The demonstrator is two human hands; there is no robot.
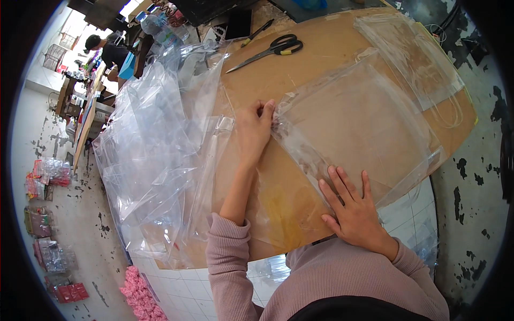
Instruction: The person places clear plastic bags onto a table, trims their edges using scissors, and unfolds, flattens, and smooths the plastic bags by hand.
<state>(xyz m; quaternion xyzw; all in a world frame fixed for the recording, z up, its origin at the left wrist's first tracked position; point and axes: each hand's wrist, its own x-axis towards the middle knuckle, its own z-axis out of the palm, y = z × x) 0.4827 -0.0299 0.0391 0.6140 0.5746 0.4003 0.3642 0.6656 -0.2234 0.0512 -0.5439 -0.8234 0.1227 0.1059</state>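
Note:
A clear plastic bag (369, 123) lies flat on the brown tabletop (278, 214) in front of me. My left hand (256, 128) pinches the bag's gathered left edge between thumb and fingers. Lower down, my right hand (353, 211) rests on the bag's near edge, palm down with its fingers spread. To the left of my left forearm spreads a loose, crumpled pile of clear plastic pieces (152, 144). Another clear bag (412, 59) with thin looped cords lies at the far right, partly overlapping the first.
Black-handled scissors (278, 48) lie beyond my left hand, near a pen (257, 33) and a dark phone-like slab (239, 24). Plastic bottles (160, 32) stand at the far left. Packaged goods (51, 171) hang at the left wall. Another person (110, 51) works in the background.

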